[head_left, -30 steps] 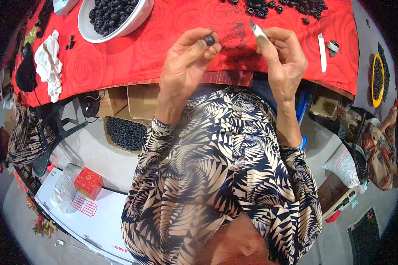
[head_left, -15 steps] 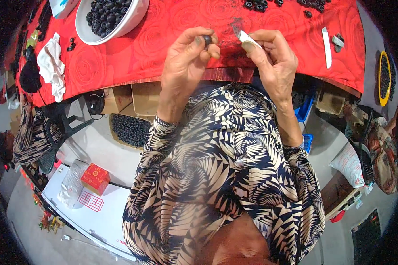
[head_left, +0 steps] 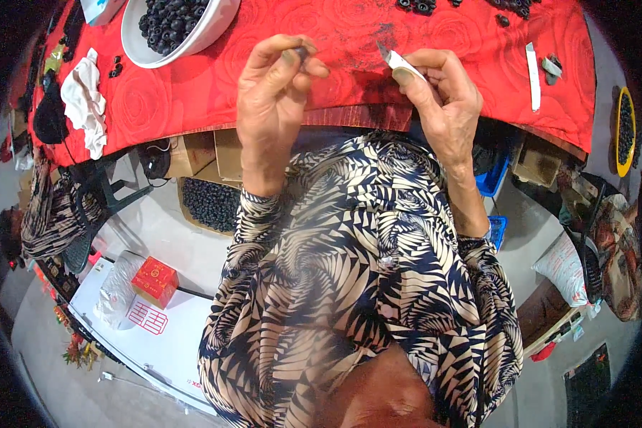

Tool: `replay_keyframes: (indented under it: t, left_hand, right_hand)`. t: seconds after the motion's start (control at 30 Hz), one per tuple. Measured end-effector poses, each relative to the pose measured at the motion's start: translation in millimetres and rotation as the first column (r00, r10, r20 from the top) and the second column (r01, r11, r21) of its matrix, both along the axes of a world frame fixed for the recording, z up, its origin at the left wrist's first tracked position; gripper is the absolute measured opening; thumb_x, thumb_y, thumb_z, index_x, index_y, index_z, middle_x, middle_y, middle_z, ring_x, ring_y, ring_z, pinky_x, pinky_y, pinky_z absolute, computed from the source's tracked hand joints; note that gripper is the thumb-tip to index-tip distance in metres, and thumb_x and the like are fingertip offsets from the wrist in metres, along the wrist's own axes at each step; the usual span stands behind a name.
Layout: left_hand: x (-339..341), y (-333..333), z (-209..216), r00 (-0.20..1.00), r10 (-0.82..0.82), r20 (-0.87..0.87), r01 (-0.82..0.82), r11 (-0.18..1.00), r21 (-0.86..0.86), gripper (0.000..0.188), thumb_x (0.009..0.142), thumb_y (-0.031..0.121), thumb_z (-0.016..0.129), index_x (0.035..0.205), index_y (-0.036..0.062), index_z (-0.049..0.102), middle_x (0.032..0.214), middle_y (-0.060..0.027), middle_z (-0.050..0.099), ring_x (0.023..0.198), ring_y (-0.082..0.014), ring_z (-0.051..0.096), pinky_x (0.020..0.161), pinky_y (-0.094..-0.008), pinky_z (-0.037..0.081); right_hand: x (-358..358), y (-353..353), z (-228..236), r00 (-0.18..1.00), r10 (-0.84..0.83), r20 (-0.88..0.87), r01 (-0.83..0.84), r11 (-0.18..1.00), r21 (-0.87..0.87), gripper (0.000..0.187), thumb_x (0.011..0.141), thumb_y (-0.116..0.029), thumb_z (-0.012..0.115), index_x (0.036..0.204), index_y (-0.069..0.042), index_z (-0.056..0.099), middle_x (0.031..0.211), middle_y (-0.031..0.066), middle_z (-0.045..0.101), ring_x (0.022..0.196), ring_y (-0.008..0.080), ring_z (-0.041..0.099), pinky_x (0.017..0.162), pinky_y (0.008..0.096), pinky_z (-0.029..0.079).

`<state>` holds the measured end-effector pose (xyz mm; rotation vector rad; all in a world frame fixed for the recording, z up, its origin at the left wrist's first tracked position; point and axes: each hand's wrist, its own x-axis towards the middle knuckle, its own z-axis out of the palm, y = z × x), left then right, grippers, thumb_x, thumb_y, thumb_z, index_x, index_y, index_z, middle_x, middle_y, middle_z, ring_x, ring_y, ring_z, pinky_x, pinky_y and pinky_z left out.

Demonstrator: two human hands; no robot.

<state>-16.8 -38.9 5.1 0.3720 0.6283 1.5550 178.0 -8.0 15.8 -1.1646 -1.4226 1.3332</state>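
Observation:
My left hand [head_left: 274, 96] is raised above the near edge of the red-covered table [head_left: 150, 107], its fingers pinching a small dark round piece [head_left: 302, 53]. The piece is blurred and partly covered by the fingertips. To its right, my right hand [head_left: 446, 96] grips a small knife [head_left: 399, 62] with a white wrapped handle, a short dark blade pointing up and left. Hand and knife stay apart from the left hand. Dark crumbs [head_left: 378, 36] lie scattered on the cloth beyond the blade. A white bowl [head_left: 225, 21] full of small black round pieces stands at the far left.
More black pieces [head_left: 417, 6] lie at the table's far edge. A white strip [head_left: 533, 77] rests at the right, a crumpled white cloth [head_left: 82, 93] at the left. Below the table stands a carton of dark pieces [head_left: 210, 205]. A yellow-rimmed basket [head_left: 625, 132] is at far right.
My left hand has moved left and slightly away from the knife, still pinching the dark round piece. My right hand has barely moved.

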Motion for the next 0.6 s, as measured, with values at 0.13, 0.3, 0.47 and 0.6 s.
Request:
replay_keyframes:
  t: [0.13, 0.3, 0.47, 0.6]
  left_hand:
    - [2, 1, -1, 0.997, -0.046, -0.064, 0.043, 0.998, -0.045, 0.019, 0.083, 0.002, 0.054, 0.102, -0.0017, 0.054, 0.092, -0.0143, 0.059, 0.077, -0.0182, 0.057, 0.069, -0.0248, 0.046]
    - [15, -3, -2, 0.995, 0.0, -0.102, -0.009, 0.996, -0.093, 0.022, 0.081, 0.002, 0.056, 0.102, -0.0015, 0.054, 0.094, -0.0149, 0.059, 0.08, -0.0183, 0.057, 0.072, -0.0247, 0.045]
    - [16, 0, 1, 1.0, -0.017, 0.013, 0.018, 0.994, -0.11, 0.018, 0.082, 0.001, 0.054, 0.1, -0.0023, 0.055, 0.095, -0.0156, 0.059, 0.088, -0.0225, 0.059, 0.081, -0.0278, 0.048]
    - [14, -1, -1, 0.999, -0.046, -0.029, 0.042, 0.991, -0.127, 0.019, 0.083, 0.001, 0.053, 0.101, -0.0035, 0.055, 0.095, -0.0158, 0.059, 0.089, -0.0234, 0.059, 0.083, -0.0285, 0.048]
  right_hand:
    - [-1, -1, 0, 1.0, -0.009, -0.013, 0.009, 1.0, 0.001, 0.018, 0.076, -0.01, 0.065, 0.088, 0.0, 0.055, 0.076, 0.0069, 0.062, 0.07, 0.0106, 0.059, 0.061, 0.0229, 0.047]
    - [-2, -2, 2, 1.0, 0.0, 0.028, 0.0, 1.0, -0.005, 0.019, 0.075, -0.009, 0.065, 0.088, 0.001, 0.055, 0.077, 0.0076, 0.063, 0.07, 0.0114, 0.06, 0.062, 0.0237, 0.048]
    - [-3, -1, 3, 0.999, 0.006, 0.039, -0.007, 0.999, 0.031, 0.019, 0.076, -0.01, 0.065, 0.088, 0.001, 0.055, 0.076, 0.0082, 0.063, 0.07, 0.0122, 0.06, 0.061, 0.0242, 0.048]
    - [-7, -1, 3, 0.998, 0.032, 0.049, -0.034, 0.998, 0.058, 0.02, 0.075, -0.01, 0.066, 0.087, 0.0, 0.055, 0.075, 0.0086, 0.063, 0.069, 0.013, 0.061, 0.06, 0.0248, 0.048]
